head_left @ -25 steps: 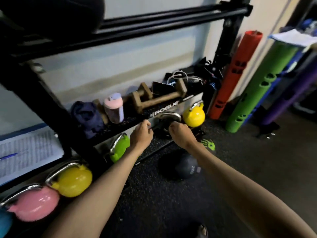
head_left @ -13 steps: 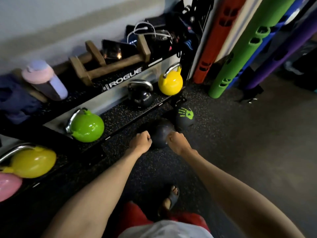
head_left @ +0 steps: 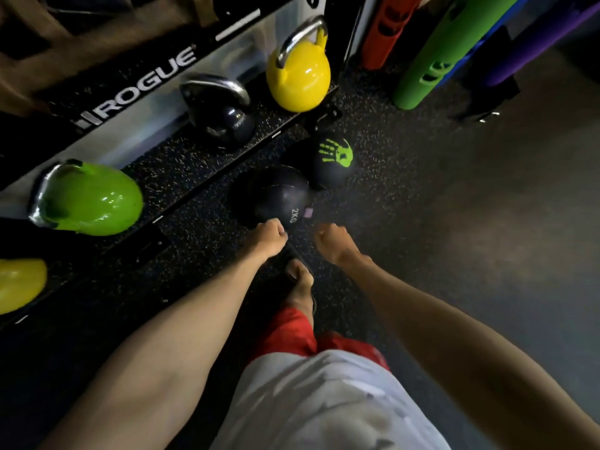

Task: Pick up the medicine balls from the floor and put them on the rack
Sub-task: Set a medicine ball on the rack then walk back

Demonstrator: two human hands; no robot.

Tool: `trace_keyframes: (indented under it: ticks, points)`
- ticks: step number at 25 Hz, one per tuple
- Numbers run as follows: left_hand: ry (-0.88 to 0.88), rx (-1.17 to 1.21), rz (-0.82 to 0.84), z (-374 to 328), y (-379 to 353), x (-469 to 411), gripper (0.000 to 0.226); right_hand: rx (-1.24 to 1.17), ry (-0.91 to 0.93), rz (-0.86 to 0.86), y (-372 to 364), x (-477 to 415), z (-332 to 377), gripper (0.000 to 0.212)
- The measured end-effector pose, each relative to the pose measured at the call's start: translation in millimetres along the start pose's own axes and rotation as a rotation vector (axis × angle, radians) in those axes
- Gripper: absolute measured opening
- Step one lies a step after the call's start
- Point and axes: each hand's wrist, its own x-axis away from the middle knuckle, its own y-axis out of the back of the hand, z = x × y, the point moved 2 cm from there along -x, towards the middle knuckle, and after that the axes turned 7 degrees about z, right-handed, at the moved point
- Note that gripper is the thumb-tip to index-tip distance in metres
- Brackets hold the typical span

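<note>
Two dark medicine balls lie on the black speckled floor beside the rack's base. The nearer one, marked 2KG [head_left: 279, 196], sits just beyond my hands. The other ball, printed with a green handprint [head_left: 331, 160], touches it at the far right. My left hand [head_left: 268, 237] hovers with curled fingers at the near edge of the 2KG ball and holds nothing. My right hand [head_left: 331, 240] is also curled and empty, a little to the right of that ball. The rack [head_left: 146, 73] with the ROGUE lettering runs along the upper left.
Kettlebells stand on the rack's bottom tray: a green one [head_left: 87, 199], a black one [head_left: 220, 112], a yellow one [head_left: 298, 76] and another yellow one [head_left: 18, 284] at the left edge. Red [head_left: 383, 30], green [head_left: 435, 56] and purple [head_left: 532, 40] tubes lean at the upper right. My foot [head_left: 300, 287] is below my hands.
My view has tilted down from the rack shelf to the floor. Both hands have dropped from the rack's rail to just short of the 2KG ball.
</note>
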Motion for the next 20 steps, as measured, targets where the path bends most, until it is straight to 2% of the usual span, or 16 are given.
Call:
trace_keyframes:
  ticks: [5,11,17,20]
  points:
    - [-0.024,0.033,0.084,-47,15,-67,0.015,-0.075,-0.112,0.012,48,-42,-13,0.026]
    - [-0.009,0.031,0.135,-84,14,-152,0.014,-0.176,-0.162,0.002,79,-118,-44,0.030]
    - [0.086,0.171,0.127,-92,-17,-286,0.008,-0.266,-0.249,-0.019,84,-257,-125,0.033]
    - [0.142,0.258,0.097,-95,-32,-352,0.009,-0.250,-0.273,0.095,85,-326,-164,0.034]
